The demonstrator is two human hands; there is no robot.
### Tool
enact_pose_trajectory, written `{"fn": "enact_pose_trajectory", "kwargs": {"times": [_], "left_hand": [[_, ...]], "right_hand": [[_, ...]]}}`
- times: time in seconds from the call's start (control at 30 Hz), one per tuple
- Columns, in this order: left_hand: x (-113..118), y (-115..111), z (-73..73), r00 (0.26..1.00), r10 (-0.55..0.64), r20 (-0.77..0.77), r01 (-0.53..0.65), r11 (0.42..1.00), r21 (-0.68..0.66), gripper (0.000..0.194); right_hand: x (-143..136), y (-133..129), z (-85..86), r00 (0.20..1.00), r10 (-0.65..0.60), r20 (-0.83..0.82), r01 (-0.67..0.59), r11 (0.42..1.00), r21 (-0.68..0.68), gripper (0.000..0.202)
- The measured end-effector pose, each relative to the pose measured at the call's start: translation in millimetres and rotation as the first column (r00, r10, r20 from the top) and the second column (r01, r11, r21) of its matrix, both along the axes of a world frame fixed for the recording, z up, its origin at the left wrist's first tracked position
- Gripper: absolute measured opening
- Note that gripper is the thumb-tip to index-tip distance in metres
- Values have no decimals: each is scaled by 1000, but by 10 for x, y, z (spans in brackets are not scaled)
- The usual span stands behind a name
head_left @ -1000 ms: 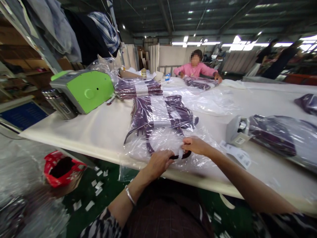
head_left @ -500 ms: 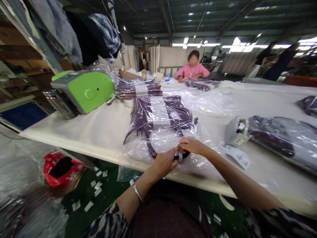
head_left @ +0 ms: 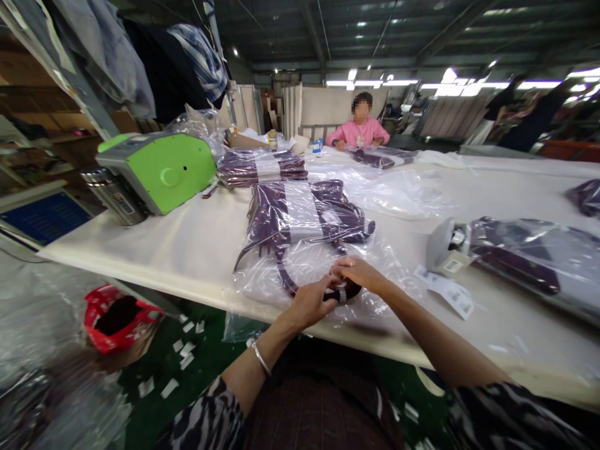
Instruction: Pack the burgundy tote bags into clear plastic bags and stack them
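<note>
A clear plastic bag point(head_left: 304, 262) holding a dark purple item with straps point(head_left: 304, 219) lies on the white table point(head_left: 187, 244) in front of me. A dark strap loop point(head_left: 349, 292) with a small white label sticks out near the table's front edge. My left hand point(head_left: 312, 303) and my right hand point(head_left: 359, 274) meet at that loop, fingers pinched on the strap and its label. A bracelet sits on my left wrist.
A green machine point(head_left: 159, 169) stands at the table's left. More bagged purple items point(head_left: 262, 165) lie behind, and another bag point(head_left: 525, 256) beside a small grey device point(head_left: 447, 247) at the right. A person in pink point(head_left: 359, 131) works at the far end. A red bin point(head_left: 117, 315) sits on the floor.
My two hands have drawn together on the strap loop, and my left hand has shifted right and slightly up. The person in pink has pulled both hands in.
</note>
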State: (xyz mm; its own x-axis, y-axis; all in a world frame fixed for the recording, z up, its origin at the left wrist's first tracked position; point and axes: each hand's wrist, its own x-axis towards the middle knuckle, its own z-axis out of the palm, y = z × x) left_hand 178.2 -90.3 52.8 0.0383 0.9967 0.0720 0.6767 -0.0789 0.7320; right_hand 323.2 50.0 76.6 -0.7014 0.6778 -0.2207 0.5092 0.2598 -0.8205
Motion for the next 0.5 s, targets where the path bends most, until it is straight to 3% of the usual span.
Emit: {"fn": "enact_pose_trajectory", "kwargs": {"times": [0.13,0.23,0.37,0.5], "left_hand": [[13,-6,1,1000,24,-8,-23,1000,9,59],[31,-24,-24,1000,-30,-2,30,999,29,51],[45,-62,-74,991,-126,-45,130,987,98,36],[23,-76,-92,975,-136,-178,155,983,101,40]], "right_hand": [[-78,-24,32,999,13,34,-19,986,167,26],[-173,-11,2,994,-86,67,64,958,281,28],[-300,-23,-136,982,-177,70,127,883,451,34],[-328,-17,-318,982,-165,92,91,841,533,40]]}}
